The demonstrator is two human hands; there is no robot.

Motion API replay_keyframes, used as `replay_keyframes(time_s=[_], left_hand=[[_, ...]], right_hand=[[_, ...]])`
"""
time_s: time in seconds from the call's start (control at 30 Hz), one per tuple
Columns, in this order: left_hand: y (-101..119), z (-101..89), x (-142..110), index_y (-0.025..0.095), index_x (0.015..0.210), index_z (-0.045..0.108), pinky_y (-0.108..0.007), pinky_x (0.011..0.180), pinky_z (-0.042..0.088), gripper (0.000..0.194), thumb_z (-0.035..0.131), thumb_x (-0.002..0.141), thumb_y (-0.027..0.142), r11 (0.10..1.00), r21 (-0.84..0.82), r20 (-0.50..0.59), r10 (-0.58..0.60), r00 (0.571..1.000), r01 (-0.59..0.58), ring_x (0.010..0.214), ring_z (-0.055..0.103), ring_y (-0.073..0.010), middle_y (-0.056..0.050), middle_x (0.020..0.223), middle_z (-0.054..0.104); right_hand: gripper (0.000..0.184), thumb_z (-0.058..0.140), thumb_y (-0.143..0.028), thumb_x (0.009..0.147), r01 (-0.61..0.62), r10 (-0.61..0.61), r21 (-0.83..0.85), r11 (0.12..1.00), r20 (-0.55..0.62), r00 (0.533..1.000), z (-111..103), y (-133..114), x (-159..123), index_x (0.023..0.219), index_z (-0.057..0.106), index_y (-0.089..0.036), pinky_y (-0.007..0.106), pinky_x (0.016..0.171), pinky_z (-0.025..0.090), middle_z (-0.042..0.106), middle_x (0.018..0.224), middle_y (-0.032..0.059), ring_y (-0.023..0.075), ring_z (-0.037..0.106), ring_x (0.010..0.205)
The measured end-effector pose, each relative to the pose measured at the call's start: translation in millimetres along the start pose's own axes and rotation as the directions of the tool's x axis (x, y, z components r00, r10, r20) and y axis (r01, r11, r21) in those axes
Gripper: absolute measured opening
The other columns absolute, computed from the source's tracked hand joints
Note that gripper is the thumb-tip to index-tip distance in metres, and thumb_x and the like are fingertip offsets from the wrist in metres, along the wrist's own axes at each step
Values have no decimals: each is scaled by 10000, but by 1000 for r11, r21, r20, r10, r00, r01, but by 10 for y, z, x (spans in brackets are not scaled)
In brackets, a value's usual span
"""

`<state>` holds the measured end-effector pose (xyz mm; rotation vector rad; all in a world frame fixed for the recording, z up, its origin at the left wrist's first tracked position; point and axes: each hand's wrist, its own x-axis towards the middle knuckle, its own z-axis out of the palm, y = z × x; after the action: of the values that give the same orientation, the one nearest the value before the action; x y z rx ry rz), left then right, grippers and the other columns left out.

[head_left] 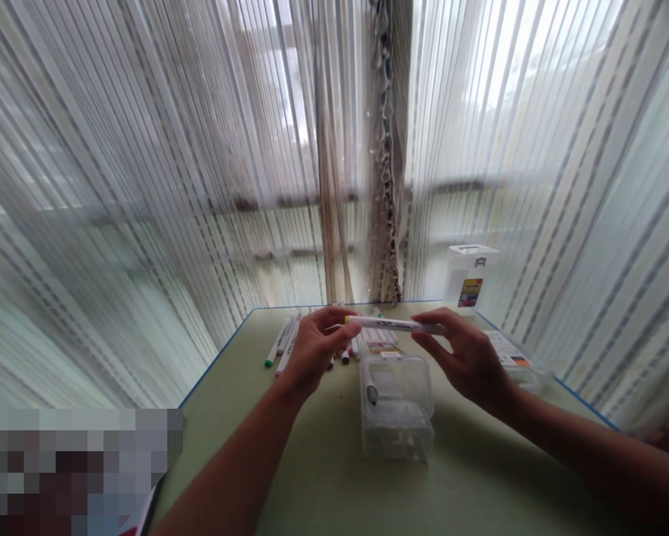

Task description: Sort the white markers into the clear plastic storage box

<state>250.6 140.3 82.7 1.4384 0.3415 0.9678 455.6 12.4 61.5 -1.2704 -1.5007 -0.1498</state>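
Both my hands hold one white marker (393, 324) level above the green table (323, 476). My left hand (312, 350) pinches its yellow-tipped left end. My right hand (468, 357) grips its grey right end. Right below the marker stands a clear plastic box (395, 406) with one marker lying inside. Several more white markers (283, 342) with coloured caps lie on the table behind my left hand.
A white lidded container (468, 279) with a coloured label stands at the back right, and a flat clear lid or case (516, 357) lies beyond my right hand. Striped sheer curtains hang close around the table's far edges. A blurred patch covers the lower left corner.
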Motion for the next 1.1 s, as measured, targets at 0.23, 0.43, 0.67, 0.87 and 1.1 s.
replay_keyframes(time_s=[0.23,0.43,0.67,0.87,1.1], left_hand=[[17,53,-23,150,847,662,-198,450,353,259,804,698,307,996,85,-16,-32,999,34,462,473,-63,36,613,602],[49,134,-50,130,863,718,-196,450,325,306,831,670,340,991,109,12,-84,996,82,462,448,-66,39,534,573],[44,112,-39,131,852,747,-196,445,325,298,844,660,336,994,94,6,-53,999,52,465,453,-67,21,547,599],[68,140,-49,127,823,761,-199,449,322,291,857,639,332,994,104,0,-32,999,32,470,446,-70,19,533,590],[33,108,-27,120,839,766,-208,485,351,304,864,631,318,995,89,10,-35,999,34,529,505,-85,-28,647,670]], right_hand=[[80,649,-279,919,47,-47,-3,999,-15,999,-2,-76,18,979,642,-227,340,708,550,651,888,59,206,646,797],[143,659,-332,908,-29,29,50,998,8,1000,12,-59,-16,985,656,-212,309,646,583,709,842,53,197,698,725],[174,658,-374,899,-47,47,-18,999,51,998,6,-58,-12,944,683,-208,284,577,562,747,761,38,192,705,638],[196,656,-398,904,-25,27,-39,999,43,999,-19,-52,11,923,708,-210,295,613,562,752,780,41,202,702,674],[180,652,-378,907,4,-2,-80,997,33,999,-19,-65,17,906,706,-206,286,608,553,748,768,37,191,689,651]])
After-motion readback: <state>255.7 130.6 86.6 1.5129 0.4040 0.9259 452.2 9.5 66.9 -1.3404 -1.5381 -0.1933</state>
